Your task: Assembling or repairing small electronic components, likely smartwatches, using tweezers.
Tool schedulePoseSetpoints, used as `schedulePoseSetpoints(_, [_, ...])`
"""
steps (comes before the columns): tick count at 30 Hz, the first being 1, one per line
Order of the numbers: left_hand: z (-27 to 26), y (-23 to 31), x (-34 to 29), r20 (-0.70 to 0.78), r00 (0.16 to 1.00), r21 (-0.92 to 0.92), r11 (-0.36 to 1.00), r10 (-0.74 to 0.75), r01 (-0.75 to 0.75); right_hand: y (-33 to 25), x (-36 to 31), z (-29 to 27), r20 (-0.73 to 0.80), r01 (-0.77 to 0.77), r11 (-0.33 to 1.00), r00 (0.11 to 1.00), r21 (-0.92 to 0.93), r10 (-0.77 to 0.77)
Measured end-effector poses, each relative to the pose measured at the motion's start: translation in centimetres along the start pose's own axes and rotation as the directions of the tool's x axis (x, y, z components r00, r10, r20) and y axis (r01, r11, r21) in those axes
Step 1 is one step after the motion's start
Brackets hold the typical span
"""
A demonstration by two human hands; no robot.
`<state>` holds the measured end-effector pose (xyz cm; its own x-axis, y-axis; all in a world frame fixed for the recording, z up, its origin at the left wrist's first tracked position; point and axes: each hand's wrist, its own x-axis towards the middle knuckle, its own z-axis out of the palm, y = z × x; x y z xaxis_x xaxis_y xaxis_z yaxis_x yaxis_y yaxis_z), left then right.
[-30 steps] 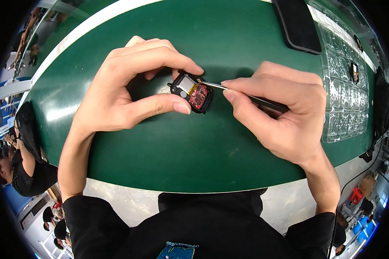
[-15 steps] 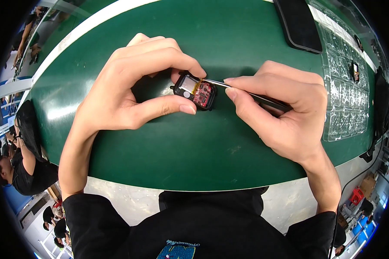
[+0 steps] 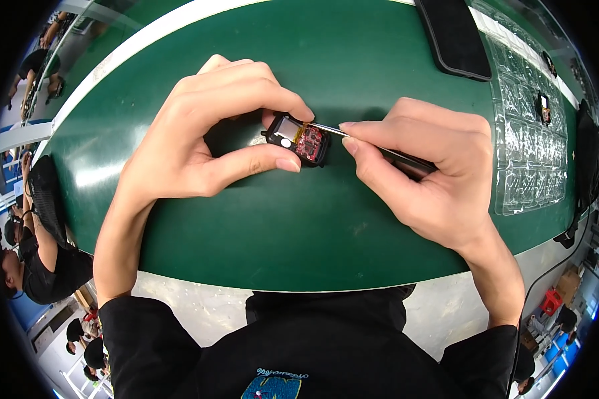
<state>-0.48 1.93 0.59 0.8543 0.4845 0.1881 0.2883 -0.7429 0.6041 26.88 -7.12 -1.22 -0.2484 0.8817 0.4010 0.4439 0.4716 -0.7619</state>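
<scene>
Between the thumb and fingers of my left hand (image 3: 209, 126) sits a small black device housing (image 3: 271, 138), its open side facing up. Inside it lie a silvery battery-like block (image 3: 290, 128), a white round spot and a red circuit board (image 3: 311, 142). Yellowish tape (image 3: 302, 133) runs along the seam between block and board. My right hand (image 3: 439, 159) pinches slim metal tweezers (image 3: 327, 128), whose tip meets the housing's upper edge by the tape. Whether the tips grip anything is too small to tell.
On the green tabletop (image 3: 299, 233), a black phone-like slab (image 3: 454, 40) lies at the far right. Beside it stretches a clear plastic blister tray (image 3: 529, 159) with another small device (image 3: 544, 108) in it. A black mesh item (image 3: 45, 199) hangs at the left edge. Other people sit farther off.
The whole view has shifted slightly. My hands, the housing and the tweezers keep nearly the same places, with the tweezer tip still at the upper edge near the tape.
</scene>
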Motion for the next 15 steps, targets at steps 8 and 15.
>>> schedulePoseSetpoints(8, [0.3, -0.3, 0.3, -0.021, 1.000, -0.034, 0.999, 0.006, -0.006, -0.3, 0.0, -0.4, -0.023, -0.020, 0.999, 1.000, -0.046, 0.018])
schedulePoseSetpoints(15, [0.5, -0.2, -0.8, -0.091, 0.996, -0.097, 0.995, -0.014, 0.005, -1.3, 0.5, 0.1, -0.076, -0.168, 0.985, 0.982, 0.037, 0.170])
